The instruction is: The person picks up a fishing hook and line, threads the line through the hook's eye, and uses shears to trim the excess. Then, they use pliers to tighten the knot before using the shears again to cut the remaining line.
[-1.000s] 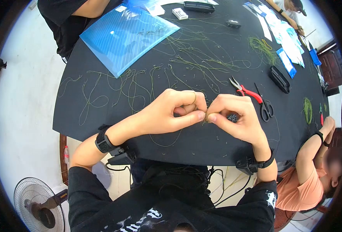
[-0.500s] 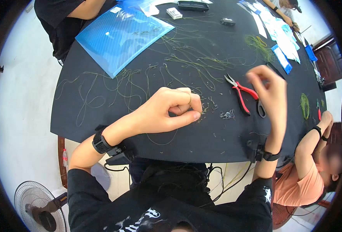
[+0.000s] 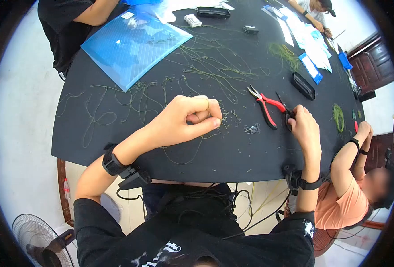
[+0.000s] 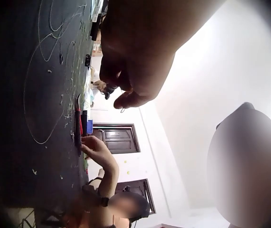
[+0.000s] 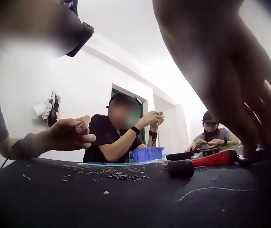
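The left hand [image 3: 181, 119] pinches a thin strand [image 4: 122, 110]; well apart, the right hand [image 3: 306, 131] grips black scissors [image 3: 288, 116].
The strand shows at the left fingertips above a dark table [image 3: 232, 155]. Small metal pieces [image 3: 252, 129] lie between the hands, red-handled pliers [image 3: 259, 97] just beside the scissors, a blue folder [image 3: 130, 58] farther off.

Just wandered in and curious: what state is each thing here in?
Left hand: pinching a tiny item, unidentifiable.
Scissors: lying down, blades look closed.
Right hand: fingers on the scissors' handles.
Pliers: lying down, handles spread, jaws slightly apart.
Metal pieces: loosely heaped.
Green threads: strewn about.
Green bundle: coiled.
Blue folder: lying flat.
Fan: can't tell whether it's running.
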### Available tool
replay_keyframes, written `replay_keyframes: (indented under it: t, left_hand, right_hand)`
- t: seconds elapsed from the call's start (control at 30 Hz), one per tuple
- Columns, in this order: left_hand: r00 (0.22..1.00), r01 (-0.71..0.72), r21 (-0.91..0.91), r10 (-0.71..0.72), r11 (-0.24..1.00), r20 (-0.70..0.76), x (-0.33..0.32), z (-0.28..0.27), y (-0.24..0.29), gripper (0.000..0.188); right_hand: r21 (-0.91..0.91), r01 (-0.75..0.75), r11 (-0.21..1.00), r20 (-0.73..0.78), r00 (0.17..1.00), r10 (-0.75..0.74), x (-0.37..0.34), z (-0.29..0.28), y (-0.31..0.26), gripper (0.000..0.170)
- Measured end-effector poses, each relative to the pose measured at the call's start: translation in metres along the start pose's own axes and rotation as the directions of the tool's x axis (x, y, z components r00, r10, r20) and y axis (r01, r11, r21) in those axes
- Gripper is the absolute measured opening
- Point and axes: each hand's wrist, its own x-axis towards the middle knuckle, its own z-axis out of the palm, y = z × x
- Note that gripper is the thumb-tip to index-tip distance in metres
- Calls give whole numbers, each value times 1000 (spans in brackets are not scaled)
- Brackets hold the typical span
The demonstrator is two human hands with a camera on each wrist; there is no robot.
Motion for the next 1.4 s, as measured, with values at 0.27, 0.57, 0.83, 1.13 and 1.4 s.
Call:
replay_keyframes:
  t: [0.27, 0.57, 0.83, 1.13, 1.4]
  left_hand:
    - [999, -32, -42, 30, 999, -44, -2, -7, -7, 7]
    - [995, -67, -36, 64, 997, -72, -3, -17, 4, 5]
    - [997, -57, -118, 51, 991, -53, -4, -17, 2, 7]
    - [1000, -8, -384, 9, 923, 3, -3, -22, 4, 6]
    - [996, 83, -472, -58, 878, 66, -2, -21, 9, 8]
  right_hand:
    - [-50, -6, 999, -30, 1000, 5, -11, 4, 6, 31]
    - [-69, -8, 998, -27, 1000, 6, -23, 3, 15, 23]
    - [810, 64, 582, -143, 985, 91, 10, -51, -16, 17]
    - [904, 285, 320, -98, 865, -493, 40, -48, -100, 35]
    - [863, 405, 302, -144, 770, -621, 39, -32, -94, 60]
